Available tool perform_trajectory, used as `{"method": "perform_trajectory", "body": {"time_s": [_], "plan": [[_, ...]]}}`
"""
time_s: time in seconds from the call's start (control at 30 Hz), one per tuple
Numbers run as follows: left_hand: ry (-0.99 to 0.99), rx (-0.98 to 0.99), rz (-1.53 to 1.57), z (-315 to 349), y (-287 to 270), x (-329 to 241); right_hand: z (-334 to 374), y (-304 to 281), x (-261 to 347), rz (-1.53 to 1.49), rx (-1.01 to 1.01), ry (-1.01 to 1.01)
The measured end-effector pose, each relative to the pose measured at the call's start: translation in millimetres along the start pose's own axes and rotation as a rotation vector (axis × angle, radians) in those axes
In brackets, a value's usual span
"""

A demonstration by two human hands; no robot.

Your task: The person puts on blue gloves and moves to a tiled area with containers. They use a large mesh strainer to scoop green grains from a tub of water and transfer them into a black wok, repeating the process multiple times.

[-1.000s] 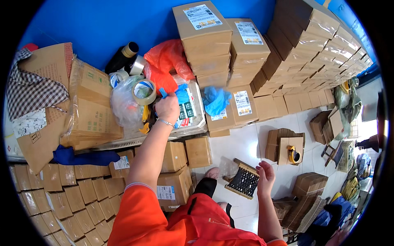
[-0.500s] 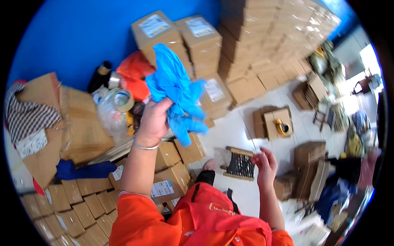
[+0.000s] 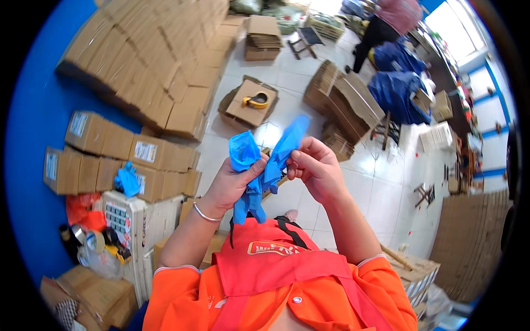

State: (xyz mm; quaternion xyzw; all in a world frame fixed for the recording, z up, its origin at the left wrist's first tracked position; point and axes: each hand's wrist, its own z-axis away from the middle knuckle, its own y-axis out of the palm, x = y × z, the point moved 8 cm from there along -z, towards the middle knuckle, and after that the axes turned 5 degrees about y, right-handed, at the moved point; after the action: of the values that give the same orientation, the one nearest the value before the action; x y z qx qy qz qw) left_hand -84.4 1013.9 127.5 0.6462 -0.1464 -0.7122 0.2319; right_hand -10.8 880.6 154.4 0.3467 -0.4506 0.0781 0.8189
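crumpled blue bundle [image 3: 127, 180] lay beside brown cardboard boxes [image 3: 114, 139] | your left hand [image 3: 234, 182] pinched thin bright-blue gloves [image 3: 271, 175] | they hung between your hands, before your red fabric apron [image 3: 298, 273] | your right hand [image 3: 319, 170] pinched their right edge

This looks like a packing room or storeroom. Brown cartons [image 3: 146, 55] stand stacked high along a blue wall [image 3: 33, 121], near boxes [image 3: 113, 138] bearing white labels [image 3: 146, 151]. A yellow tape dispenser [image 3: 260, 99] sits on cardboard [image 3: 243, 113] on the tiled floor [image 3: 359, 193].
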Motion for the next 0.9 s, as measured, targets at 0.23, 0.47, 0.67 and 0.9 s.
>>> {"method": "perform_trajectory", "body": {"time_s": [0.23,0.47,0.67,0.9], "plan": [[0.03,-0.032,-0.117,-48,104,37,124,-98,87,0.518,-0.247,-0.713],[-0.308,0.195,0.091,-54,265,115,218,-179,107,1.261,-0.575,-1.136],[-0.393,0.136,0.156,-74,339,184,263,-259,122,1.313,-0.714,-1.027],[-0.436,0.187,0.109,-109,411,227,296,-315,159,1.137,-0.887,-0.855]]}}
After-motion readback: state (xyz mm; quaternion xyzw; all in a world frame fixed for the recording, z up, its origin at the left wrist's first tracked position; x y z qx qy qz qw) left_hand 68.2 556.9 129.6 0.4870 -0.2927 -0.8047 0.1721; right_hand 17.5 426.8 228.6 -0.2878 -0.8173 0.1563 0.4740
